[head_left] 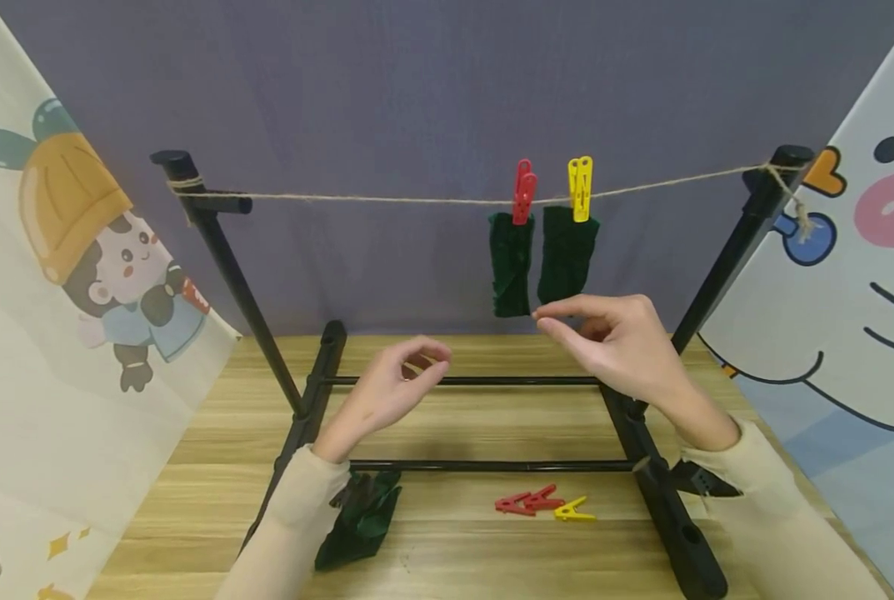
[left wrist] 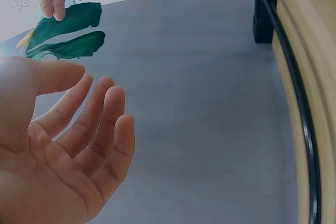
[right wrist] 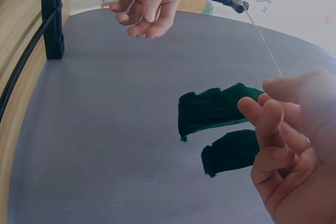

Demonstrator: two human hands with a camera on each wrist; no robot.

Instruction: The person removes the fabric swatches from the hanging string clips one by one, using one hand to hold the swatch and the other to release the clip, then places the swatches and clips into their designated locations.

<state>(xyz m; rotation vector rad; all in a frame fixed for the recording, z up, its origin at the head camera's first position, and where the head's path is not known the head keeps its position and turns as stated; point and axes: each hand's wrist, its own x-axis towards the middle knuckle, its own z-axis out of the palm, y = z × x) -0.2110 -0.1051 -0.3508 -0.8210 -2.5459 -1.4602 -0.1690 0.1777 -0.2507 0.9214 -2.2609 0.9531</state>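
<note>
Two dark green cloth pieces hang from a twine line: the left cloth [head_left: 511,265] under a red clothespin [head_left: 523,192], the right cloth [head_left: 568,254] under a yellow clothespin [head_left: 580,190]. My right hand [head_left: 619,346] hovers in front of their lower ends, thumb and fingers loosely bent. In the right wrist view nothing shows between those fingers [right wrist: 270,124]; whether a fingertip touches cloth I cannot tell. To the left, my left hand [head_left: 390,383] floats over the rack's bars, fingers relaxed and palm bare in the left wrist view.
The twine [head_left: 387,199] runs between two posts of a black rack [head_left: 484,465]. On the wooden table lie a crumpled dark green cloth [head_left: 364,521], partly behind my left sleeve, and loose red clothespins [head_left: 525,502] beside a yellow one [head_left: 574,510]. A grey backdrop [head_left: 387,92] stands behind.
</note>
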